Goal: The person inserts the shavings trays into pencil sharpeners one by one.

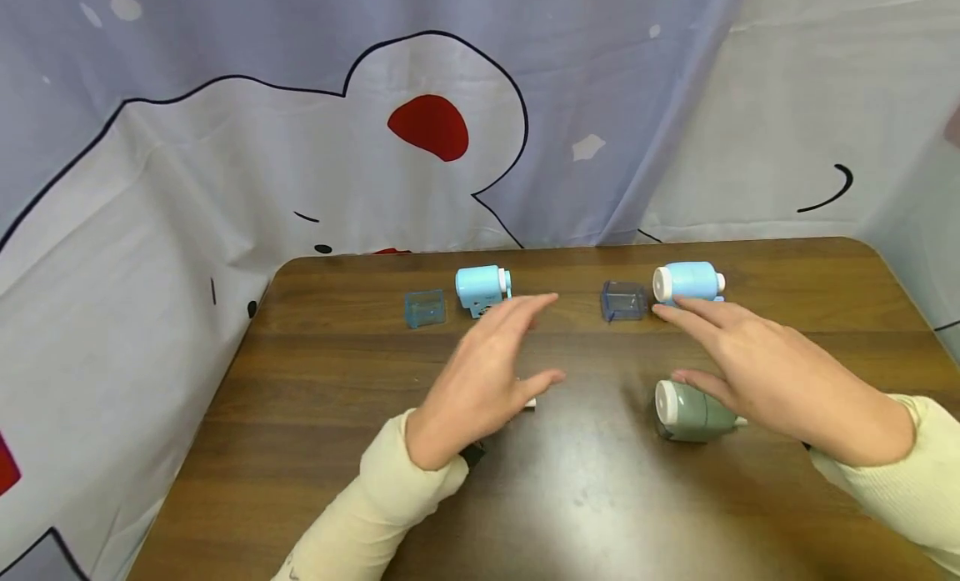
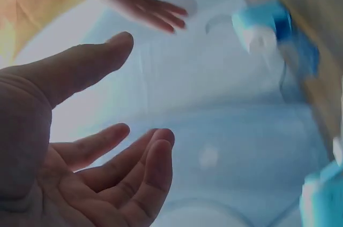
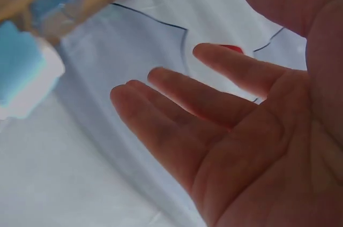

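Note:
My left hand (image 1: 474,371) hovers over the middle of the table with loosely bent fingers and thumb apart, holding nothing. Beneath it, mostly hidden, lies something with a white end (image 1: 530,404) and a dark green part (image 1: 472,454). My right hand (image 1: 772,366) is raised on the right, fingers spread, also holding nothing. Under its thumb lies a green barrel-shaped body (image 1: 697,414) with a white end, resembling a pencil sharpener. Just beyond its fingertips is a light blue one (image 1: 688,279). Another blue one (image 1: 480,287) lies beyond my left hand.
Two clear boxes, a blue one (image 1: 425,308) and a greyish-blue one (image 1: 624,301), stand beside the blue bodies near the far edge. The brown wooden table (image 1: 300,448) meets a patterned curtain (image 1: 300,164) at the back.

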A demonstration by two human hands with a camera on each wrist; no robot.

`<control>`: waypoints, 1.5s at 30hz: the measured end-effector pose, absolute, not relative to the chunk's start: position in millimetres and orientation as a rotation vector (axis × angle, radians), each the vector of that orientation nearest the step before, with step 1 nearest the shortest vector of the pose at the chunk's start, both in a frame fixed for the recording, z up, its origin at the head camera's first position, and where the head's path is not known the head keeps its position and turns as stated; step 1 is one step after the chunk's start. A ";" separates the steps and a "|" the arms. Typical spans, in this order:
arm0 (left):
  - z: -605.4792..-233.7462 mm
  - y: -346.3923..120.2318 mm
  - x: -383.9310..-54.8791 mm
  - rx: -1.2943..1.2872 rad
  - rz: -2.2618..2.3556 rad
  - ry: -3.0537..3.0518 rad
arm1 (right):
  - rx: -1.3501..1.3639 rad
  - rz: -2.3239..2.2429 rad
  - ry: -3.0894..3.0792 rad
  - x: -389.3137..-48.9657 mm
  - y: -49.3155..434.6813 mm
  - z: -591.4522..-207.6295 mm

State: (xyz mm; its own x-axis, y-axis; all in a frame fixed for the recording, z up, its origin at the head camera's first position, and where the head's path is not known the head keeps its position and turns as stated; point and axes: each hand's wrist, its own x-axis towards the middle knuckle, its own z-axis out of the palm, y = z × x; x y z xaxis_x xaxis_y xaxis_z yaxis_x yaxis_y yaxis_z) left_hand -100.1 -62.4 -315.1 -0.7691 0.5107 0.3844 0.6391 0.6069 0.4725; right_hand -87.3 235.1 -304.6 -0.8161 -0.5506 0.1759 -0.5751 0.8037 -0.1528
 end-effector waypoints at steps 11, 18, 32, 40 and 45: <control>-321.9 -132.4 -174.0 -0.628 -0.944 -2.772 | 0.960 0.316 -3.009 -150.9 172.5 -260.0; -346.7 -180.5 -217.5 -0.552 -0.826 -2.919 | 0.916 0.306 -3.082 -189.5 123.5 -273.9; -409.3 -242.1 -250.9 -0.601 -0.755 -3.221 | 1.002 0.180 -3.054 -243.1 66.8 -303.8; -419.9 -244.5 -248.4 -0.547 -0.852 -3.229 | 0.996 0.187 -3.116 -249.4 48.1 -326.9; -422.1 -245.4 -246.7 -0.495 -0.850 -3.237 | 1.053 0.229 -3.103 -250.5 37.1 -336.2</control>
